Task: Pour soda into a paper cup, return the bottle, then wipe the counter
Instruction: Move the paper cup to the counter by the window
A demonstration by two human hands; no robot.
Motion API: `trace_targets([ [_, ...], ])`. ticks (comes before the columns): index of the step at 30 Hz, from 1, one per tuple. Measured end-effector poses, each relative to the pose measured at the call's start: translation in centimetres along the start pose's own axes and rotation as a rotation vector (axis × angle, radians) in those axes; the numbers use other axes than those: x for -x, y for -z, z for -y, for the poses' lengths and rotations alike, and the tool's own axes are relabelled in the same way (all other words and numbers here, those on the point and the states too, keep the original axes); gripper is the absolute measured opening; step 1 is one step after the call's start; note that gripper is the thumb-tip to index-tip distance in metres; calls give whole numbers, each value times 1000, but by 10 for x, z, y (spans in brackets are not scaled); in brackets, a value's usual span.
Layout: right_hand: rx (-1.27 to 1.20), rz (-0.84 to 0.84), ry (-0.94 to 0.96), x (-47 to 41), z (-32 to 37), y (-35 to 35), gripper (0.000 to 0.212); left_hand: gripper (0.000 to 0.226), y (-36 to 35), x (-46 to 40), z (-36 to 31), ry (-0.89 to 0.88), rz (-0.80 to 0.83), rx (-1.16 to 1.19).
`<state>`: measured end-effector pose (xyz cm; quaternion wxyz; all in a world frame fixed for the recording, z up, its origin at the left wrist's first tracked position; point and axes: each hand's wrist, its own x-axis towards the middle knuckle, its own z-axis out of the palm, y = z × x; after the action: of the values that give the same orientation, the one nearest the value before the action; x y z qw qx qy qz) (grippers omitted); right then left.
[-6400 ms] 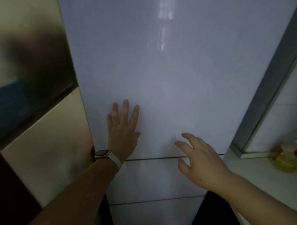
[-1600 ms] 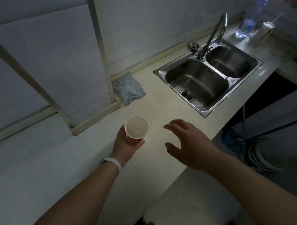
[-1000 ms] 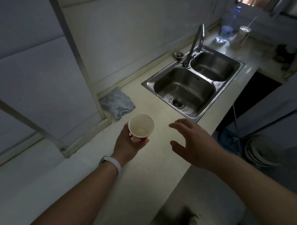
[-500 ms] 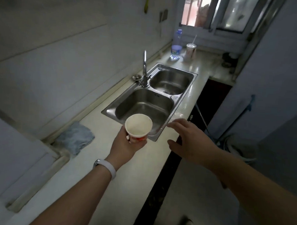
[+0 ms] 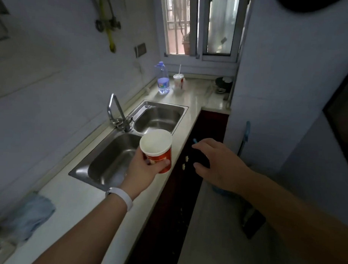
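here left hand point(image 5: 142, 168) grips paper cup point(image 5: 156, 149) above counter point(image 5: 84, 203).

No text can be read; the prints on the paper cup point(image 5: 158, 151) and bottle point(image 5: 163, 80) label are blurred.

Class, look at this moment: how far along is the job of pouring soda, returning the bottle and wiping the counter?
Nothing looks done yet. In hand: the left hand grips the red paper cup over the sink's edge; the cup looks empty, and the right hand hovers open, holding nothing. Left to do: pouring and returning the bottle, though no soda bottle is visible, only a clear water bottle by the window. The blue cloth lies untouched on the counter.
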<state>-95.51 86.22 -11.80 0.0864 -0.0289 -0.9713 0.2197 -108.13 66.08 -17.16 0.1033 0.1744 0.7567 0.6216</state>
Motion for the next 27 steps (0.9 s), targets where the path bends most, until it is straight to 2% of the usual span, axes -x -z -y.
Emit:
trace_targets([
  [8,-22,-39,-35,-7,-62,27,56,77,-46,-44,-18,1,12,11],
  [15,5,6,-47,-36,-103,27,57,78,-68,-94,-18,-1,37,-31],
  [27,84,64,-40,-181,-170,46,54,72,-83,-253,-8,-21,3,-67],
])
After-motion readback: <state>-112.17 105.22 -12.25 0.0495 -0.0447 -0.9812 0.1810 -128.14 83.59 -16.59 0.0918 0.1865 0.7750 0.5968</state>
